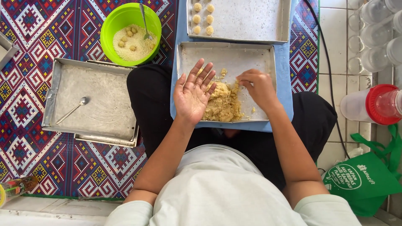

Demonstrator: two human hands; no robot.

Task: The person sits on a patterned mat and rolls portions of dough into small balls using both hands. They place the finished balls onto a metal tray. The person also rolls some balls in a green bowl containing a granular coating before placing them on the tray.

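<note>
Head view: left hand [193, 93] palm-up, right hand [258, 86] fingers pinching dough [222, 104].

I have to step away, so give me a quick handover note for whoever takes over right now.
Left hand: open, palm up, empty, beside the dough pile.
Right hand: fingers pinching at the pile's top edge.
Dough sits in the near tray on the lap.
Done: six balls lined up in the far tray; several more lie in crumbs in the green bowl.
Left: most of the dough is unshaped.
Spare tray with spoon sits on the left.
</note>
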